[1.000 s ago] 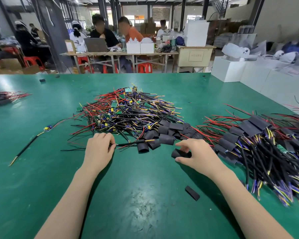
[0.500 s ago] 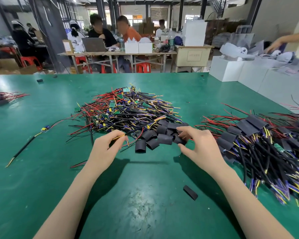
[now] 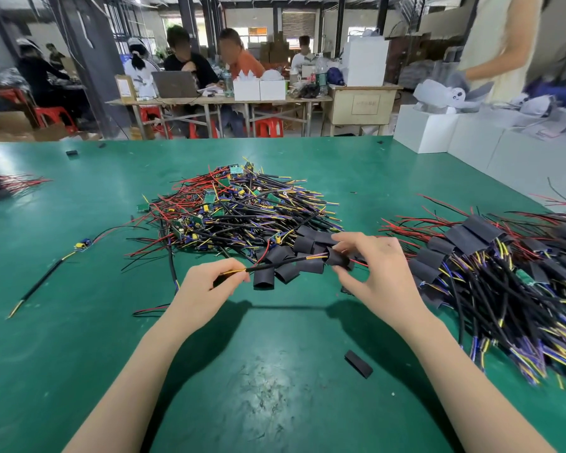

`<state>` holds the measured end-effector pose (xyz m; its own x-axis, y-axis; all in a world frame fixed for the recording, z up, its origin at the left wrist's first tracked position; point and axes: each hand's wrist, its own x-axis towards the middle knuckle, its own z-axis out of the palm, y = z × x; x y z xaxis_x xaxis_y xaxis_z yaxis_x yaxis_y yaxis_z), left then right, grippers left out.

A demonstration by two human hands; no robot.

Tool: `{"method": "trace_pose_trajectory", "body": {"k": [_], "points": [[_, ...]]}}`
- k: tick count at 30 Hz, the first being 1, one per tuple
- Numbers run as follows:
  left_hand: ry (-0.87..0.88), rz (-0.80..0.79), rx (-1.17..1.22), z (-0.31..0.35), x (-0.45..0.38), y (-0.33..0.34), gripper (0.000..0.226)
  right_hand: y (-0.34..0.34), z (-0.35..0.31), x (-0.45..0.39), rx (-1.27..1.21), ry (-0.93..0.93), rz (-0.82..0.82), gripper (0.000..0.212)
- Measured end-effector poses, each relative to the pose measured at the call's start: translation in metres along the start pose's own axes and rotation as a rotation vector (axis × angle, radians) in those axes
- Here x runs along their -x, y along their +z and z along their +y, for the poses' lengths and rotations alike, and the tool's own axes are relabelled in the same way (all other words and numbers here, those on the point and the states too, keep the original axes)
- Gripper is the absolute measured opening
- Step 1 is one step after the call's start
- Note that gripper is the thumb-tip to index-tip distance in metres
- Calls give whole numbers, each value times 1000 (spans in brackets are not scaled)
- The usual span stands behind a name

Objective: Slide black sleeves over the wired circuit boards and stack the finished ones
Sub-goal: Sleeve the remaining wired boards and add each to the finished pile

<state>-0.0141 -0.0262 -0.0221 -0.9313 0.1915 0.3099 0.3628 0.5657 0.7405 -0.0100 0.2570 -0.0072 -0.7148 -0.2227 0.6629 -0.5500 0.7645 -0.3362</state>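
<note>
Between both heaps, bare green table [image 3: 275, 403] lies below the hands.

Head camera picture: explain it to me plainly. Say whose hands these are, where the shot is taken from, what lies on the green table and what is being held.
No machine here: a person wears one camera on the head, looking forward and down at their own bare hands. The left hand pinches the yellow-tipped end of a black cable. The right hand grips a black sleeve that the cable runs into. On the green table lie a middle pile of unsleeved wired boards, loose sleeves before it, and to the right a pile of sleeved ones. One stray flat sleeve lies nearer the person.
</note>
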Motion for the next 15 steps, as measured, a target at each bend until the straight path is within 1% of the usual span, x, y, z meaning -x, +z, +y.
{"method": "trace_pose_trajectory", "body": {"k": [3, 6, 9, 10, 13, 15], "points": [[8, -11, -31, 0, 1, 1, 17, -1, -3, 0, 95, -58, -12, 43], [69, -29, -123, 3, 3, 5, 14, 2, -7, -1, 343, -224, -30, 39], [129, -58, -233, 6, 4, 11, 10, 8, -12, -2, 474, -288, -86, 38], [139, -60, -259, 6, 4, 12, 10, 9, -13, -2, 496, -276, -139, 38], [146, -35, -299, 5, 3, 13, 9, 12, -11, 0, 501, -191, -413, 39], [144, -27, -299, 5, 3, 15, 9, 12, -8, 2, 445, -168, -462, 41]]}}
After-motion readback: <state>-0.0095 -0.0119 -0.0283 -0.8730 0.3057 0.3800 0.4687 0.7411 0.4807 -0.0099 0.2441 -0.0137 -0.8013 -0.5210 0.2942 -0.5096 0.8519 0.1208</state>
